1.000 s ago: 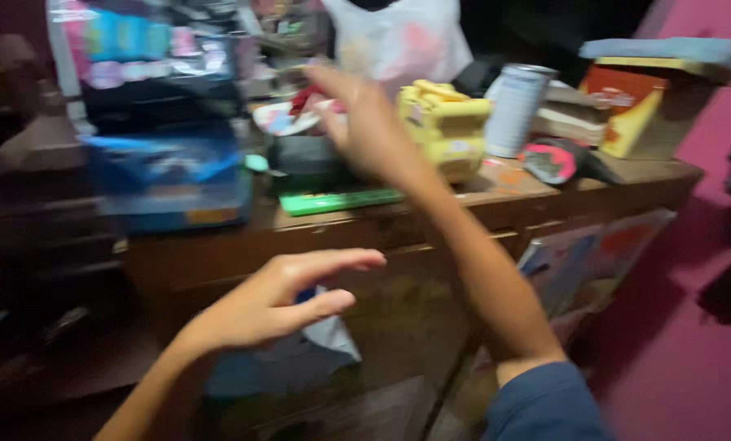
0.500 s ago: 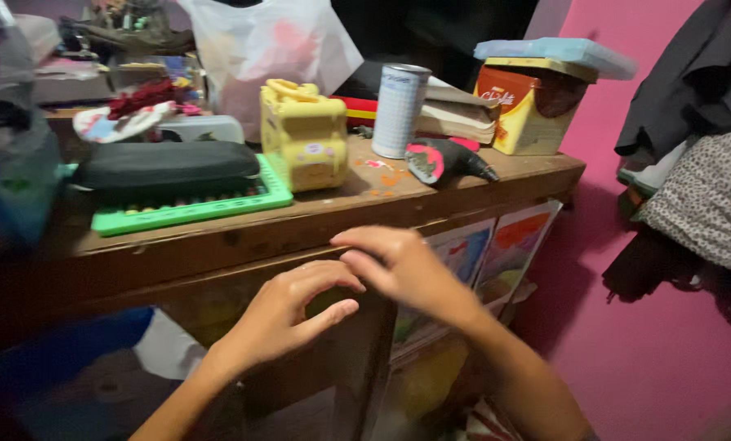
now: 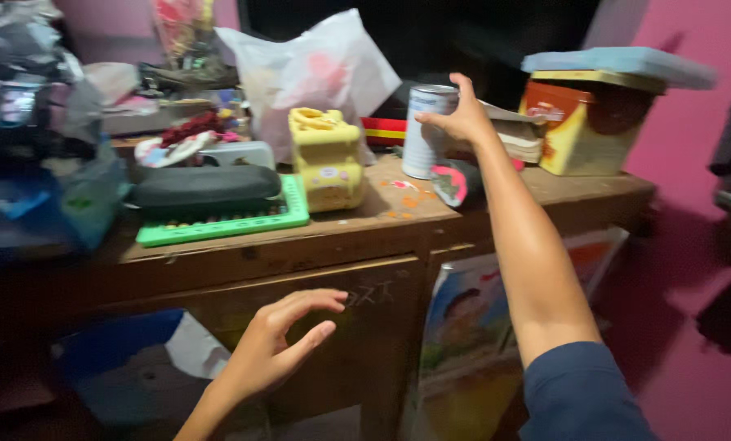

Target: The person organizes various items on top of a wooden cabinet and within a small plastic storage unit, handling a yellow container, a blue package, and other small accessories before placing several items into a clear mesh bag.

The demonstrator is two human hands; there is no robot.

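Observation:
My right hand [image 3: 462, 121] reaches up over the wooden cabinet [image 3: 300, 245] and its fingers curl against the side of a tall white-and-blue can [image 3: 422, 131] standing on the top. Whether the grip is closed around the can I cannot tell. My left hand [image 3: 279, 343] hovers low in front of the cabinet door, fingers spread and holding nothing. Just below my right hand lies a black-and-pink object [image 3: 453, 181].
On the cabinet top sit a yellow plastic toy box [image 3: 326, 159], a green tray [image 3: 218, 224] under a black case [image 3: 206, 186], a white plastic bag [image 3: 316, 69] and an orange-yellow tin [image 3: 590, 122] with a blue lid. Pink wall at right; picture posters on the cabinet front.
My right hand rose from in front of the cabinet door up to the can. My left hand stayed low and open. The view shifted slightly left.

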